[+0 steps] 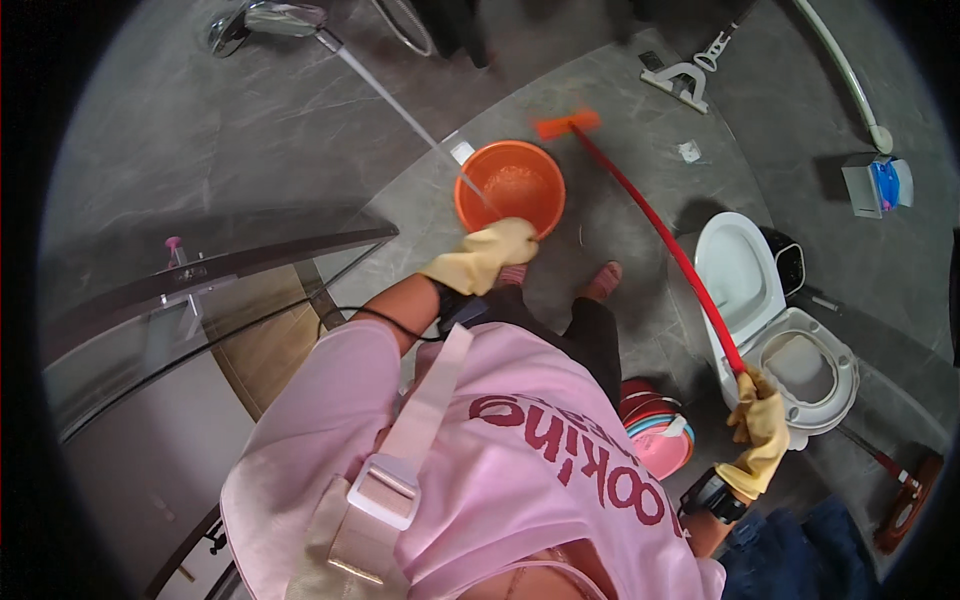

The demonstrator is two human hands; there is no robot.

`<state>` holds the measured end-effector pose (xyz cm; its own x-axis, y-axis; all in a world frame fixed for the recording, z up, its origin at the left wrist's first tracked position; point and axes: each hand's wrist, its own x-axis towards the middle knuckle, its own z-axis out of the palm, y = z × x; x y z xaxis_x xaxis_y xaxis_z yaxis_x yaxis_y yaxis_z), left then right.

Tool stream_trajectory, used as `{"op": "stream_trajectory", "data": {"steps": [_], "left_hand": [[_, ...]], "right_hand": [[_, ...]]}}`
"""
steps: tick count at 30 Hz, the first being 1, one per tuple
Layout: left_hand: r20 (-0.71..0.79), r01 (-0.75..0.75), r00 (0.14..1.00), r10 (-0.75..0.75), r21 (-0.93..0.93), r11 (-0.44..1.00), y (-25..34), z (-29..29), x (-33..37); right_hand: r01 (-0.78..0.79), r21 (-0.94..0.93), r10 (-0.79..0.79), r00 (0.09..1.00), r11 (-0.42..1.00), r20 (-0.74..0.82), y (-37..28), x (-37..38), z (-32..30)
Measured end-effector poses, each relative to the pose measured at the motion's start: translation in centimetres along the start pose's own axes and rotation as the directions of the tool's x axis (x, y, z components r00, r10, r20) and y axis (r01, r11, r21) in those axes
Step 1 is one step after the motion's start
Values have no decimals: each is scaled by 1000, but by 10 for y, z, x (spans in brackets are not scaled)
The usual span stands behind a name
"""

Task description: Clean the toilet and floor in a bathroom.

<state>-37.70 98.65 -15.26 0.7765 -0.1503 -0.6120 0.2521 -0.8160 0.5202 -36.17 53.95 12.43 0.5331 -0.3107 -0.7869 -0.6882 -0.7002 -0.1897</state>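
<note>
Brush (pixel 567 124), reaching just beyond the orange bucket (pixel 553 192): gripping the red pole (pixel 665 235) near its end with the right hand (pixel 757 435), presumably gaining distance; curling the left hand (pixel 487 252) by the bucket's near rim, not showing whether grasping anything.

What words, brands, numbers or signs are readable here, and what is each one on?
Dark red lettering on the pink fabric shirt: large letters readable, not copied out here.
White-and-blue rectangular box: any print too small to read.
Small white square item: too small to read.
</note>
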Motion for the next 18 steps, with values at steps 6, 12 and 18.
{"op": "stream_trajectory", "data": {"steps": [6, 12, 18], "left_hand": [[-160, 337, 933, -322, 83, 938, -139, -93, -103], [-796, 274, 593, -124, 55, 960, -119, -212, -155], [-911, 45, 300, 282, 309, 950, -62, -281, -167]], "right_hand": [[108, 81, -102, 992, 991, -77, 0, -15, 68], [116, 80, -108, 989, 990, -100, -34, -41, 125], [143, 43, -133, 975, 989, -179, -53, -79, 135]]}}
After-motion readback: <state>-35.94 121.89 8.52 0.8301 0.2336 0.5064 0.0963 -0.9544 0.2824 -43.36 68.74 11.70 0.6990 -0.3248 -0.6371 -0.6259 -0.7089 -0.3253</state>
